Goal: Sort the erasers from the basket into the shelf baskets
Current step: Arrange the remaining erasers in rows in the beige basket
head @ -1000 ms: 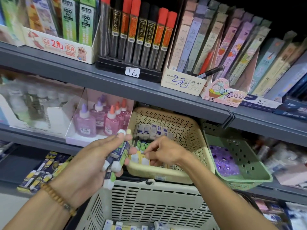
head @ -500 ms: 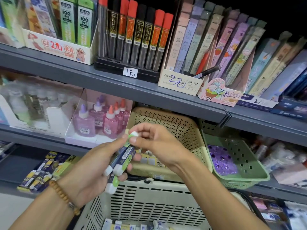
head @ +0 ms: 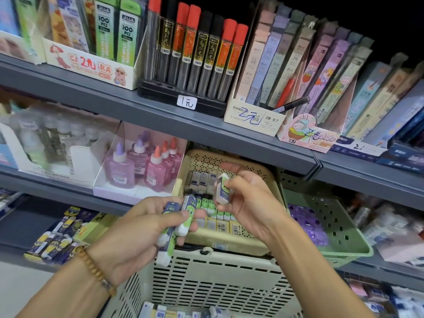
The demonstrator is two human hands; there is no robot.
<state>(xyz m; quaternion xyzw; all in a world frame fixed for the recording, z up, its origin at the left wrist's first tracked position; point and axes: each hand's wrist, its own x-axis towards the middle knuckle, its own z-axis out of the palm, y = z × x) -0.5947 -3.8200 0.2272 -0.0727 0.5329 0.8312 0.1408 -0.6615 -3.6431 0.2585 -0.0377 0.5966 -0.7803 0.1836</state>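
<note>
A single eraser (head: 222, 188) with a green and dark blue sleeve is standing almost upright above the beige shelf basket (head: 270, 180). Rows of erasers (head: 210, 208) are lying inside that basket, grey ones at the back, green in the middle, yellow in front. A few long green erasers (head: 177, 222) are pointing down over the white slotted basket (head: 206, 278), where more erasers (head: 181, 313) are lying.

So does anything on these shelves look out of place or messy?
One thing: a dark marker lies slanted across the top of the 2B 0.7 lead box, loose rather than slotted upright like the packs around it. A red pen leans among those packs too. The erasers in the beige shelf basket sit in tidy rows.
</note>
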